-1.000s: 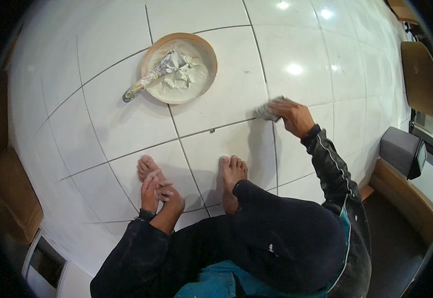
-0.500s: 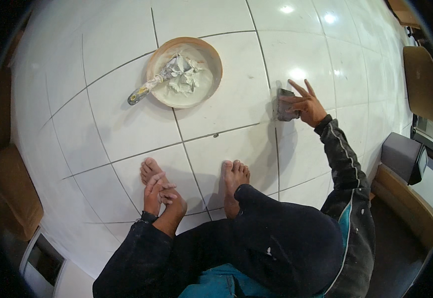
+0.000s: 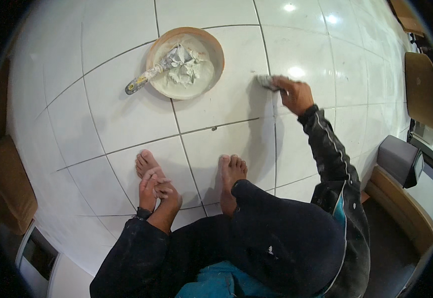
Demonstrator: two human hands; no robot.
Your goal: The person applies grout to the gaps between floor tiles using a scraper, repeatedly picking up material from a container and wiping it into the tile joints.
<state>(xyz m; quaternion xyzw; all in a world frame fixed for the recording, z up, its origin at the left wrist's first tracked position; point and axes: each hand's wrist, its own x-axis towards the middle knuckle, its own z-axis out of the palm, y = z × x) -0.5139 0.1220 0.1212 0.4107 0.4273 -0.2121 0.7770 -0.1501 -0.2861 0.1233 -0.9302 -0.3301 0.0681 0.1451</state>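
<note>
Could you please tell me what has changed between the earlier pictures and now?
The right hand has moved the grey pad farther from the person, lately also leftward, drawing its spread fingers in; nothing was let go. The bowl, white paste, tool, left hand and feet stayed as they were.
</note>
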